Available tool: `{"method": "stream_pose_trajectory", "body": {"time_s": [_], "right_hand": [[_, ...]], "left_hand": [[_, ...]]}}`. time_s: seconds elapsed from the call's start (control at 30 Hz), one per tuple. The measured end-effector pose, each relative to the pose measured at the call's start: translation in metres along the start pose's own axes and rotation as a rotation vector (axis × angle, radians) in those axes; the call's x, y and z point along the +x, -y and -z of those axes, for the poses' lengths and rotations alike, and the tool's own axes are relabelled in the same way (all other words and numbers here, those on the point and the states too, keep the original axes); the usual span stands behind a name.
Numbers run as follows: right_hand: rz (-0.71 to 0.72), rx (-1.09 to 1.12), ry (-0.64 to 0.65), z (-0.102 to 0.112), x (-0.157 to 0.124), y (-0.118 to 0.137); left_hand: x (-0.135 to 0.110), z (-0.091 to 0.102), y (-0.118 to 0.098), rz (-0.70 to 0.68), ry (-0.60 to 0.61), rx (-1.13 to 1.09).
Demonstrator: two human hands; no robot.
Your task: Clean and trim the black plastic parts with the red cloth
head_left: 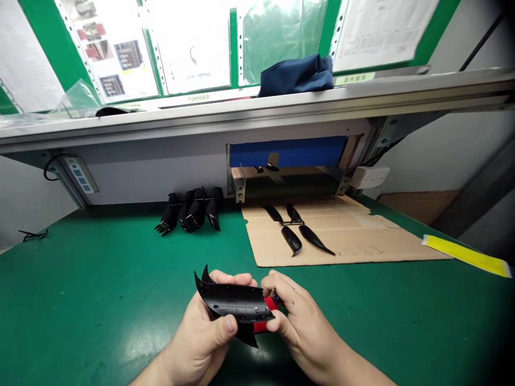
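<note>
Head view. The left hand clamps a curved black plastic part above the green table, thumb pressed on its near edge, fingertips curled over the far edge. The right hand closes its fingers on a red-handled tool, which emerges just right of the left thumb and meets the part's right end; whether its tip is a blade cannot be told, since the part hides it. Beyond the fingers lie a cardboard sheet bearing a sprue of black parts and, farther left, a cluster of black moulded parts. Risk, as a judgement: the tool works close to the left thumb, so a slip off the glossy curved surface could nick skin or scratch the part; a loose grip would cause it.
</note>
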State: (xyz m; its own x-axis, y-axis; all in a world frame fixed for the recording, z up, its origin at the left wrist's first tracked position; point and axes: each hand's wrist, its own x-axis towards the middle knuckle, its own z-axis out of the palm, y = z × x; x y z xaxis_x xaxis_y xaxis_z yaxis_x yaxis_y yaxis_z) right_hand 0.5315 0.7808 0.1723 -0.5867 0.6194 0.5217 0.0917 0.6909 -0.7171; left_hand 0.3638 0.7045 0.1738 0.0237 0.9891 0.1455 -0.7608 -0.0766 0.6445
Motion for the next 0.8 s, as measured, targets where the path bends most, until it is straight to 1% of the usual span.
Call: {"method": "stream_pose_trajectory", "body": {"time_s": [0.1, 0.17, 0.2, 0.3, 0.33, 0.37, 0.43, 0.47, 0.57, 0.63, 0.7, 0.8], "right_hand": [[-0.030, -0.004, -0.019, -0.008, -0.002, 0.003], [-0.044, 0.008, -0.012, -0.007, -0.003, 0.005], [-0.045, 0.035, 0.035, -0.005, -0.002, 0.005], [-0.050, 0.156, 0.271, 0.008, 0.000, 0.005], [-0.059, 0.195, 0.318, 0.012, 0.000, 0.005], [-0.074, 0.224, 0.325, 0.015, 0.001, 0.005], [-0.080, 0.189, 0.246, 0.014, 0.001, 0.006], [-0.066, 0.107, 0.199, 0.011, 0.000, 0.006], [0.034, -0.290, 0.097, -0.004, -0.002, 0.005], [0.099, -0.492, 0.054, -0.012, -0.003, 0.003], [0.123, -0.600, 0.024, -0.016, -0.004, 0.002], [0.117, -0.678, -0.009, -0.016, -0.004, 0.003]], "left_hand": [[0.000, -0.005, -0.001, 0.018, 0.003, -0.045], [0.000, -0.006, -0.002, 0.022, 0.000, -0.052], [0.000, -0.005, -0.002, 0.024, 0.000, -0.047], [0.001, -0.003, -0.004, 0.024, 0.004, -0.019], [0.001, -0.002, -0.005, 0.015, -0.003, -0.009], [0.002, -0.001, -0.005, 0.003, -0.020, 0.000], [0.002, 0.000, -0.005, -0.027, -0.073, 0.010], [0.003, 0.001, -0.005, -0.036, -0.100, 0.011], [0.003, 0.000, -0.003, -0.034, -0.153, -0.005], [0.003, -0.001, -0.002, -0.029, -0.175, -0.018], [0.002, -0.004, -0.001, -0.031, -0.199, -0.025], [0.001, -0.010, -0.001, -0.045, -0.256, -0.031]]}}
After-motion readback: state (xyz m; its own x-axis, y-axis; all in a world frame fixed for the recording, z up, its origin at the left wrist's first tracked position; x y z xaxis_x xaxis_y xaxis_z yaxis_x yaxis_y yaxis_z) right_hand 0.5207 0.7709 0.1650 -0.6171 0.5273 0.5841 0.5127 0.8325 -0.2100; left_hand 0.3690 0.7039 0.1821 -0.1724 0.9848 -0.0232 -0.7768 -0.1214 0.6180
